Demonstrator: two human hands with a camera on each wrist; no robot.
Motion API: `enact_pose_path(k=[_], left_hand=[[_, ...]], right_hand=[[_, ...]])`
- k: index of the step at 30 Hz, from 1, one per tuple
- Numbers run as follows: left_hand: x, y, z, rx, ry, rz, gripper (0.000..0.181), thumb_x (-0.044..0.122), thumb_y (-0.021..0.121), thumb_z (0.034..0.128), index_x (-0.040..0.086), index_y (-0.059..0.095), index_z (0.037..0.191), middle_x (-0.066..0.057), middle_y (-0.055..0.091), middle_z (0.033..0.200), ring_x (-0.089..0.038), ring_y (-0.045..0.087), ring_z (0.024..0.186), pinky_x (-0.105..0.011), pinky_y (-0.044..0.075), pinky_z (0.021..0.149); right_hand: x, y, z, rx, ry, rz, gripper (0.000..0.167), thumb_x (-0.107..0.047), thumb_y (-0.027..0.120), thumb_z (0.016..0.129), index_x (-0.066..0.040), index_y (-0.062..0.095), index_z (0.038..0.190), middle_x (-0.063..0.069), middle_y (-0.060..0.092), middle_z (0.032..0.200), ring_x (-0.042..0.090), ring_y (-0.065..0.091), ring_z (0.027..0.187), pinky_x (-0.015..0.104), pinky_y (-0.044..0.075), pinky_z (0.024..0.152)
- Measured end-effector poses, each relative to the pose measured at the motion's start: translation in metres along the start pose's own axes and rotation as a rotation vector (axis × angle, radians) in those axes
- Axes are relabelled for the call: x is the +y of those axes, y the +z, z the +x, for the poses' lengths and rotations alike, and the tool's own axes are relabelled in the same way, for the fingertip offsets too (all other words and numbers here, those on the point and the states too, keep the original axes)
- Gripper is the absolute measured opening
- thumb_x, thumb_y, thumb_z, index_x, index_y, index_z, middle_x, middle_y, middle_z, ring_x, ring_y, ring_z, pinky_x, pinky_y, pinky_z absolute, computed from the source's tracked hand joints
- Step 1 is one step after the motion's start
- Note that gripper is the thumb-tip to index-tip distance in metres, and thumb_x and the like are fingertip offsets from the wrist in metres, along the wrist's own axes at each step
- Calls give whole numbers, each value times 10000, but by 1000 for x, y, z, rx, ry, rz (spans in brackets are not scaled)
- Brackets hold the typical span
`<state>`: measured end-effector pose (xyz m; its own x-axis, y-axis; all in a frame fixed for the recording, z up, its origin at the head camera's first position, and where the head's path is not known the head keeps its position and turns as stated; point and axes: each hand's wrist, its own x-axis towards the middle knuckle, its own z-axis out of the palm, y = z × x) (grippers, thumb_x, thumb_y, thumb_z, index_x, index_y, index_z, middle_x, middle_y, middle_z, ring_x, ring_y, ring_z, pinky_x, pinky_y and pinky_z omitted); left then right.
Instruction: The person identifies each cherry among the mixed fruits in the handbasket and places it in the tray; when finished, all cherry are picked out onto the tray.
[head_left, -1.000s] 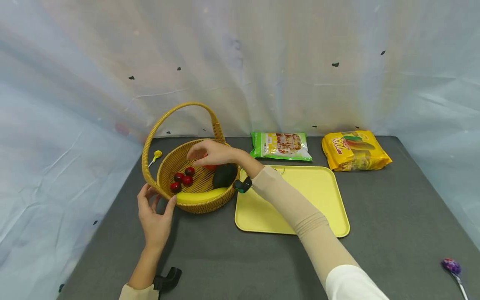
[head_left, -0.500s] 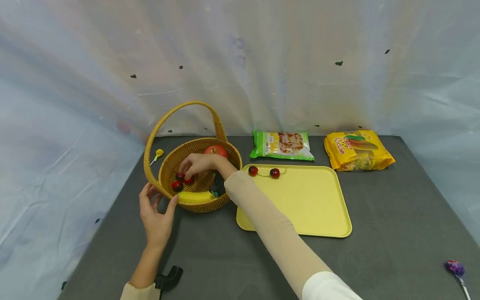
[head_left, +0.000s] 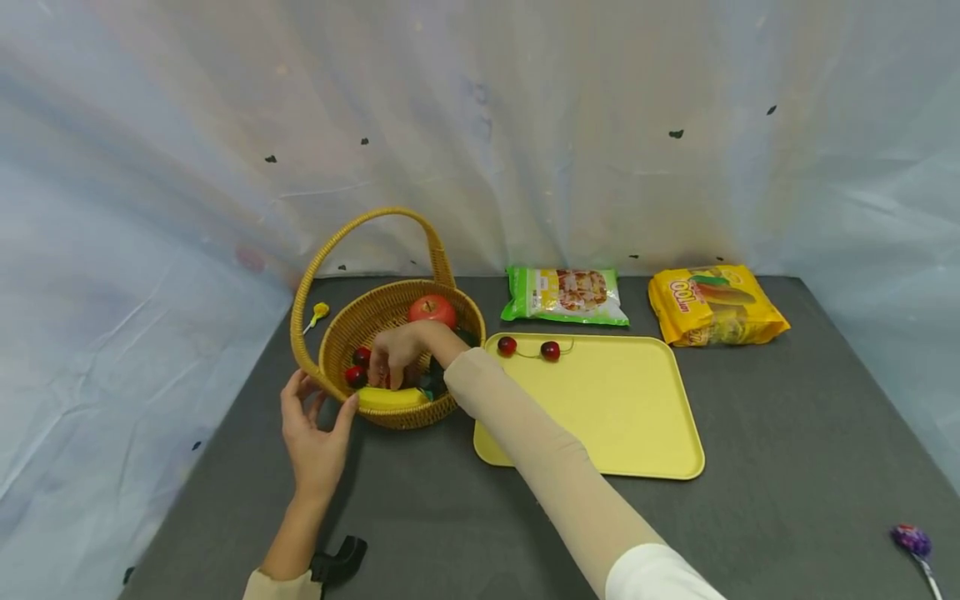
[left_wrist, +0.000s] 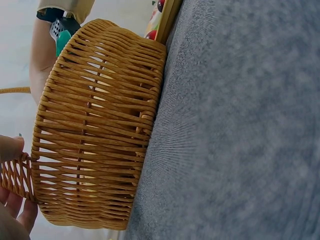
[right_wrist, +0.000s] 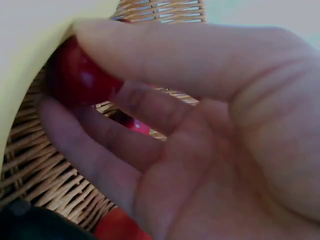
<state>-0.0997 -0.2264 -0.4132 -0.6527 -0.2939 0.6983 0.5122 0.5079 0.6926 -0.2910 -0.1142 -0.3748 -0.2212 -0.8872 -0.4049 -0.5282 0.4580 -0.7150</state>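
My left hand (head_left: 315, 446) grips the wicker basket (left_wrist: 95, 130) at the base of its handle, thumb on one side and fingers on the other. Inside the basket, my right hand (head_left: 401, 354) pinches a dark red cherry (right_wrist: 80, 75) between thumb and fingers, close beside the yellow banana (head_left: 390, 398). Other cherries (head_left: 356, 377) lie to the left of that hand. A red round fruit (head_left: 433, 310) sits at the back of the basket. The dark green fruit (head_left: 467, 337) at the right is mostly covered by my right wrist.
Right of the basket lies a yellow tray (head_left: 600, 408) with two stemmed cherries (head_left: 550, 351) near its back edge. Behind it are a green-white food packet (head_left: 573, 293) and a yellow packet (head_left: 716, 304). A yellow lollipop (head_left: 320, 310) and a purple lollipop (head_left: 912, 540) lie at the sides.
My right hand has moved down into the basket, then slightly right towards the banana, and now pinches a cherry. Its arm no longer covers the cherries on the tray. My left hand stays put.
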Motion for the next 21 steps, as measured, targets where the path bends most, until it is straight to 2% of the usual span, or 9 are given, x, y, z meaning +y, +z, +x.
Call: enact_pose_path(k=[4, 8, 11, 15, 17, 19, 21], left_hand=[[1, 0, -1, -5, 6, 0, 697, -269, 677, 762, -155, 390, 1386, -379, 448, 1209, -301, 482, 1133, -202, 435, 1008], [-1, 0, -1, -4, 6, 2, 701, -267, 681, 762, -149, 392, 1390, -362, 454, 1208, -271, 486, 1139, -200, 438, 1006], [-8, 1, -1, -2, 3, -5, 715, -270, 682, 760, -134, 393, 1400, -334, 458, 1215, -255, 486, 1152, -210, 442, 1009], [-25, 0, -4, 13, -9, -28, 758, -269, 693, 750, -71, 408, 1423, -254, 479, 1240, -254, 488, 1165, -218, 447, 1009], [-32, -1, -5, 19, -11, -42, 771, -256, 699, 757, -30, 415, 1437, -210, 487, 1251, -266, 487, 1165, -217, 449, 1008], [-27, -1, -4, 20, -3, -45, 758, -253, 694, 763, -44, 413, 1435, -188, 494, 1244, -329, 482, 1151, -219, 447, 1010], [-23, -1, -3, 13, -4, -34, 748, -248, 689, 773, -57, 403, 1437, -220, 487, 1242, -382, 471, 1141, -219, 442, 1016]], right_hand=[[-1, -4, -10, 88, -53, 93, 260, 19, 706, 904, 9, 707, 1163, 100, 687, 1117, 216, 643, 1014, 301, 559, 854], [-4, -14, -36, 251, -150, 177, 206, -23, 734, 896, 53, 698, 1084, 147, 687, 1025, 328, 679, 923, 373, 590, 802], [2, -19, -64, 434, -207, 104, 204, -88, 759, 891, -6, 695, 1067, 100, 673, 1031, 281, 652, 889, 280, 562, 766], [18, -14, -108, 658, -211, -27, 283, -158, 777, 886, -48, 667, 1122, 67, 658, 1078, 202, 572, 901, 280, 491, 767], [29, -6, -129, 715, -208, -24, 296, -157, 774, 889, -27, 665, 1132, 63, 668, 1067, 183, 588, 896, 302, 507, 777], [42, 3, -148, 754, -214, -12, 283, -145, 777, 886, -31, 678, 1125, 54, 681, 1038, 170, 606, 879, 348, 529, 791], [56, 15, -165, 777, -220, 34, 266, -113, 780, 878, -24, 692, 1112, 64, 679, 1013, 179, 628, 861, 382, 547, 791]])
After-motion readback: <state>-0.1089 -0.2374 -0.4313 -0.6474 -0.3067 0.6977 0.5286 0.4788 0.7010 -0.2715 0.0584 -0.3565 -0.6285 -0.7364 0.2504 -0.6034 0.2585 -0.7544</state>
